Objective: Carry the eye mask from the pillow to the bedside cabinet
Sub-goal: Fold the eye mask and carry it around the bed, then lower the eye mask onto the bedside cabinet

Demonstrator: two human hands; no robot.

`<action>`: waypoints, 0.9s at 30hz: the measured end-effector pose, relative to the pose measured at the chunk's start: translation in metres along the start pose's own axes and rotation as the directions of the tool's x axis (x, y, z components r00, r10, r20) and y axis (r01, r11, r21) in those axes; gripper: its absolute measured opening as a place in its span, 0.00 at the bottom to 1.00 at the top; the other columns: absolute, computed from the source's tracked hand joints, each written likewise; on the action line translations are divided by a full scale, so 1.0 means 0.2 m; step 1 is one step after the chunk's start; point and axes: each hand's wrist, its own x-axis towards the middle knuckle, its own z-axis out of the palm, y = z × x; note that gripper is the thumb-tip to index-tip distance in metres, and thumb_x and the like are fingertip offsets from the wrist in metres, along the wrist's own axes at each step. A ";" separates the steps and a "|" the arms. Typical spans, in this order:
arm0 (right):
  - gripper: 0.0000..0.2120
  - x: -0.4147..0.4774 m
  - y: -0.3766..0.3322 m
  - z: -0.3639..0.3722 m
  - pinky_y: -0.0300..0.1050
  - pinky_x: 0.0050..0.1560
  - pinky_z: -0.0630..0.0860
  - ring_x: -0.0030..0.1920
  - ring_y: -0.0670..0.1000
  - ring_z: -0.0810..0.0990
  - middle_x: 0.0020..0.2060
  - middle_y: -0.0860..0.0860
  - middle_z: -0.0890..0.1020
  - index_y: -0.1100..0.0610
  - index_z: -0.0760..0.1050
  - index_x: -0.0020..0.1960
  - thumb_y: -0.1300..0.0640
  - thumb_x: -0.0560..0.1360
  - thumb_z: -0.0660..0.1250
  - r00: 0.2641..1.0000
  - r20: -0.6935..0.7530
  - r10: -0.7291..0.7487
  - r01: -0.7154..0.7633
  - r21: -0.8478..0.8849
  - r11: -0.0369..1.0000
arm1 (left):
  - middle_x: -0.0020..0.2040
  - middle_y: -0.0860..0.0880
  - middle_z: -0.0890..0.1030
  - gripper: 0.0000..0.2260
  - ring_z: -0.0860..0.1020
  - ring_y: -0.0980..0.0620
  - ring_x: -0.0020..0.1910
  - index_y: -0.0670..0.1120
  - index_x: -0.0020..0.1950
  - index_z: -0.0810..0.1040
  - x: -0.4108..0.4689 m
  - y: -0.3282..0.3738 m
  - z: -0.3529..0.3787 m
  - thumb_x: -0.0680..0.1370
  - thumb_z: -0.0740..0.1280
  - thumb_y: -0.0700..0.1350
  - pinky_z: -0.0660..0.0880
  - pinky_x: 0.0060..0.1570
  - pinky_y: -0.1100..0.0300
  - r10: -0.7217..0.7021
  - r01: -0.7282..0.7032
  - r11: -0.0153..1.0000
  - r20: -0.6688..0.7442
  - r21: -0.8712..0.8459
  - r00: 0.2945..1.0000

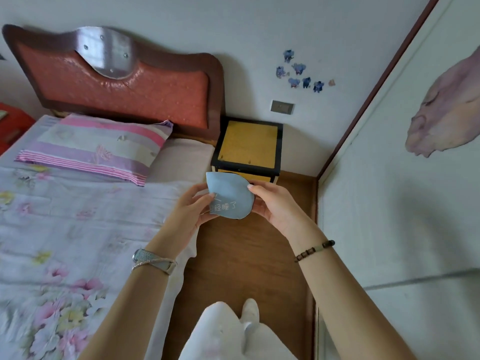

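A light blue eye mask (230,194) with white characters and a dark edge is held in the air between both hands, over the wooden floor just in front of the bedside cabinet. My left hand (193,209) pinches its left side and my right hand (276,207) grips its right side. The bedside cabinet (248,146) has a yellow top in a black frame and stands between the bed and the wall corner. The striped pink and purple pillow (96,148) lies at the head of the bed, left of the cabinet, with nothing on it.
The bed with a floral sheet (65,229) fills the left. A red padded headboard (117,84) stands behind the pillow. A white wardrobe door (402,190) lines the right side. A narrow strip of wooden floor (246,255) runs between bed and wardrobe.
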 end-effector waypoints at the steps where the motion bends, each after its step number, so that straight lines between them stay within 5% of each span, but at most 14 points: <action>1: 0.14 0.06 -0.03 -0.01 0.47 0.49 0.83 0.55 0.55 0.84 0.56 0.57 0.83 0.60 0.78 0.63 0.60 0.78 0.68 1.000 0.000 0.004 -0.004 -0.014 1.000 | 0.57 0.46 0.82 0.14 0.85 0.54 0.49 0.43 0.68 0.74 0.06 0.01 0.01 0.83 0.61 0.40 0.82 0.46 0.61 -0.008 0.008 1.000 -0.014 -0.003 1.000; 6: 0.13 0.37 -0.16 -0.03 0.41 0.44 0.83 0.51 0.51 0.85 0.54 0.54 0.84 0.58 0.79 0.62 0.60 0.78 0.68 1.000 0.016 0.005 -0.003 -0.083 0.997 | 0.59 0.43 0.82 0.15 0.85 0.52 0.51 0.41 0.69 0.73 0.37 0.08 0.03 0.82 0.62 0.39 0.82 0.47 0.60 -0.010 0.009 1.000 -0.039 -0.015 0.999; 13: 0.15 0.89 -0.35 -0.02 0.45 0.50 0.83 0.54 0.54 0.85 0.56 0.58 0.84 0.63 0.78 0.64 0.62 0.78 0.68 0.999 -0.015 0.048 -0.049 -0.059 0.997 | 0.61 0.37 0.80 0.15 0.81 0.42 0.59 0.41 0.70 0.73 0.94 0.20 0.01 0.82 0.62 0.39 0.82 0.54 0.53 -0.057 0.056 0.998 -0.039 -0.018 0.998; 24: 0.15 1.76 -0.76 0.03 0.45 0.52 0.82 0.56 0.55 0.83 0.59 0.57 0.82 0.59 0.77 0.64 0.61 0.77 0.68 0.992 -0.123 0.021 -0.050 -0.236 0.971 | 0.60 0.40 0.81 0.15 0.81 0.42 0.59 0.40 0.69 0.73 1.95 0.47 -0.04 0.83 0.61 0.40 0.82 0.51 0.58 -0.100 0.105 0.981 -0.037 0.164 0.994; 27: 0.14 1.98 -0.76 0.01 0.41 0.46 0.82 0.55 0.55 0.83 0.59 0.57 0.82 0.60 0.77 0.63 0.62 0.77 0.69 0.985 -0.164 0.050 -0.094 -0.272 0.958 | 0.55 0.43 0.81 0.14 0.82 0.48 0.51 0.38 0.68 0.73 2.18 0.43 -0.03 0.82 0.62 0.38 0.82 0.45 0.62 -0.124 0.132 0.972 -0.052 0.196 0.991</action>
